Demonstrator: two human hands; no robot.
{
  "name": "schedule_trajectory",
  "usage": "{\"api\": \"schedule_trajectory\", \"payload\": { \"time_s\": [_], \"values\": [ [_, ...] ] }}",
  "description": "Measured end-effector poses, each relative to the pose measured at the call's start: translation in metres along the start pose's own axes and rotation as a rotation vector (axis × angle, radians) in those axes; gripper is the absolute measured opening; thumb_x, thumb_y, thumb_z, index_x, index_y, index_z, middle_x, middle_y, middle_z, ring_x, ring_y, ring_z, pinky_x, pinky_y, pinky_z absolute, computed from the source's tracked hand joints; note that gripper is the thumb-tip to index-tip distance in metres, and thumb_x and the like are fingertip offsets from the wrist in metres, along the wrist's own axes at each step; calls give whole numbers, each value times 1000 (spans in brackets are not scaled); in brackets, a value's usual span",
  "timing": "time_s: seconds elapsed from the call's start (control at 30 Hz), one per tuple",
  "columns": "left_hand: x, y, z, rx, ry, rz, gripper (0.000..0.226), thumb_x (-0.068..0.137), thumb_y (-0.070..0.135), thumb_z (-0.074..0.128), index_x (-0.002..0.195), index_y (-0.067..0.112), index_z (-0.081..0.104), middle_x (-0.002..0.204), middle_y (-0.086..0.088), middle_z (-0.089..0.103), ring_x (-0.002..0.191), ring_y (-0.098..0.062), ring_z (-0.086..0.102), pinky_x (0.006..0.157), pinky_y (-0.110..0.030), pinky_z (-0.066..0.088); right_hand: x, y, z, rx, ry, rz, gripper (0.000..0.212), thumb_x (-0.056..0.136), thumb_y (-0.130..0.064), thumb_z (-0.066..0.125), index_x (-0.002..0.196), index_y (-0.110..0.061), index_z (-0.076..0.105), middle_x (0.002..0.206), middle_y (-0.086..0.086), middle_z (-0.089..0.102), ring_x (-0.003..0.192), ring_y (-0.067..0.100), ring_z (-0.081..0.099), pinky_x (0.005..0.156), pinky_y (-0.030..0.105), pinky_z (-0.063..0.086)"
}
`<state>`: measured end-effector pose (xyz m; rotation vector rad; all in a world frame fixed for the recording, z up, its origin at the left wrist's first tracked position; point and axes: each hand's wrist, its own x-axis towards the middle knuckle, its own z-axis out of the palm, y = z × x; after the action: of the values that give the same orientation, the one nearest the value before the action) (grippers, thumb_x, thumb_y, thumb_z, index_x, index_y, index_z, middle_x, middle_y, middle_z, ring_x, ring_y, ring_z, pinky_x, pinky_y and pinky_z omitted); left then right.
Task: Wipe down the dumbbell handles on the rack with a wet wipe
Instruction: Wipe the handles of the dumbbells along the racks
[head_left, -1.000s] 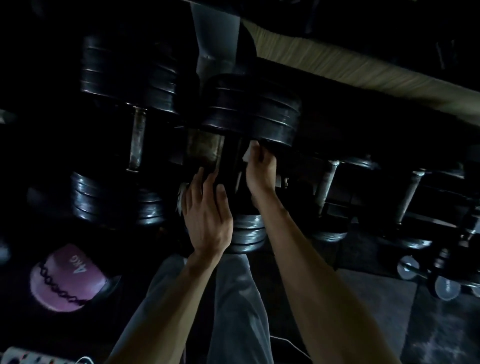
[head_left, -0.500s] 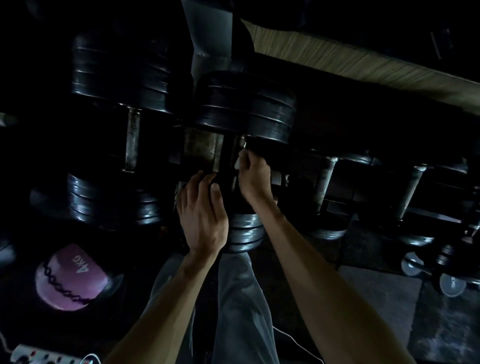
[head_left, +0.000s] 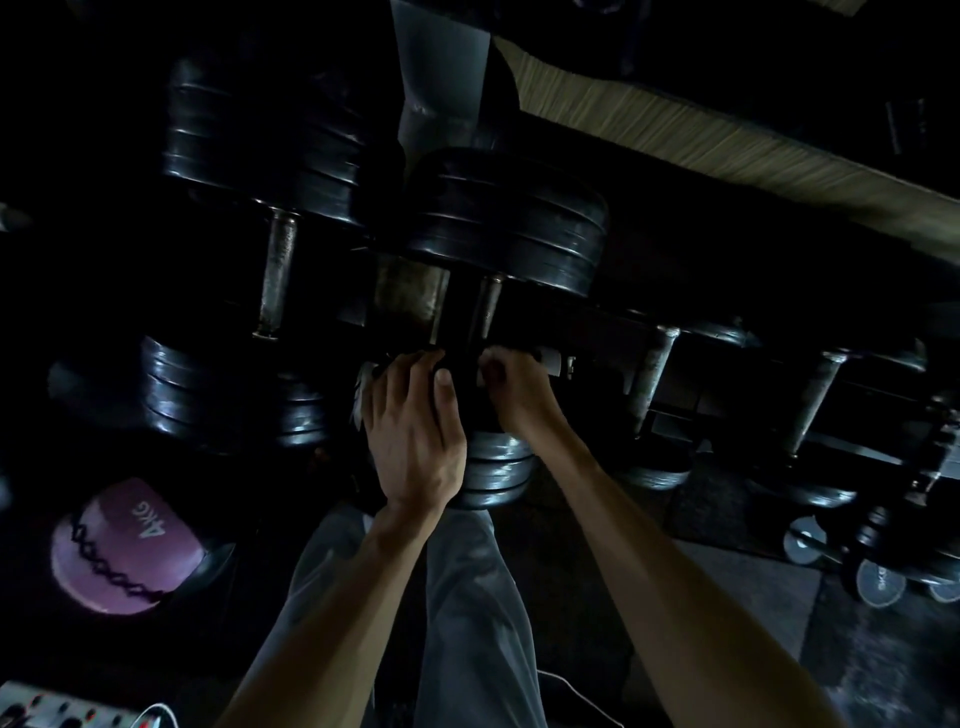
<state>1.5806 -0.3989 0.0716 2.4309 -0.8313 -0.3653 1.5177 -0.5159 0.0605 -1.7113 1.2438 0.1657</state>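
Black-plated dumbbell, worn steel handle, right hand gripping its lower end

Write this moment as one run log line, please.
left hand: on dumbbell plates | right hand: gripping handle base | wipe: unclear

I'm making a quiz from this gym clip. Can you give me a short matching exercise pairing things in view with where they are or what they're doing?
Things:
1. left hand
2. right hand
3. pink ball
4. power strip

Places or states:
A. bottom left corner of the view
B. on the floor at left, marked 4KG
C. rests on the near weight plates of the middle dumbbell
D. curled round the near end of that dumbbell's handle

Pairs: 1-C, 2-D, 3-B, 4-A
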Motion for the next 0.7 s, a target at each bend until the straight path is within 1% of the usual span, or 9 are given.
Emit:
{"api": "schedule_trajectory", "payload": {
  "time_s": [0.07,0.1,0.17,0.27,0.33,0.43,0.5,0.63,0.7],
  "values": [
    [1,0,0,6,-1,-2,45,106,34,28,121,15,66,122,-1,67,118,-21,58,112,-26,27,3,3,-7,-66,-69,2,39,100,-12,48,63,-25,50,69,-3,58,73,14,56,67,24,35],
    [1,1,0,8,-3,-5,45,107,34,28,121,15,66,122,-1,68,118,-21,58,112,-29,30,9,-1,-11,-55,-31,-3,36,99,-11,49,66,-23,54,72,-1,58,73,13,55,67,23,35],
    [0,2,0,1,0,-8,44,107,34,29,122,16,67,122,0,68,119,-20,57,111,-32,31,20,-16,-19,54,142,16,28,100,-12,47,78,-14,63,68,-4,56,62,6,51,58,20,34],
    [0,3,0,-9,3,-12,45,107,34,30,123,15,67,122,-1,69,121,-20,57,112,-32,31,25,-40,-17,180,328,58,28,103,-14,43,81,-10,59,62,-7,50,54,6,47,48,17,33],
    [0,2,0,-13,-3,-13,45,107,34,30,122,15,67,121,-1,69,119,-21,58,110,-31,31,14,-38,-9,117,260,78,29,104,-14,41,78,-12,54,61,-6,50,54,6,47,47,14,34],
    [0,2,-2,-12,-12,-12,45,106,33,29,120,14,68,118,-2,69,116,-23,59,107,-33,34,-3,-14,0,-24,9,95,33,102,-13,43,71,-16,54,68,3,57,65,16,54,62,26,37],
    [1,3,-2,-10,-8,-10,44,106,33,30,119,14,68,117,-2,69,116,-23,59,108,-35,35,-1,-8,-3,-58,-30,106,36,101,-14,46,66,-20,53,71,4,58,71,18,55,65,27,36],
    [0,5,-3,-20,2,-23,43,106,34,32,120,15,68,118,-2,70,116,-22,59,111,-34,31,19,-32,-13,164,276,99,36,102,-15,44,67,-16,51,57,-6,46,47,3,40,49,22,33],
    [0,4,-3,-17,3,-18,42,106,33,33,119,15,68,117,-2,70,116,-21,58,108,-32,32,25,-43,-12,289,383,106,35,104,-18,42,70,-13,49,57,-6,45,45,4,38,47,21,32]
  ]
}}
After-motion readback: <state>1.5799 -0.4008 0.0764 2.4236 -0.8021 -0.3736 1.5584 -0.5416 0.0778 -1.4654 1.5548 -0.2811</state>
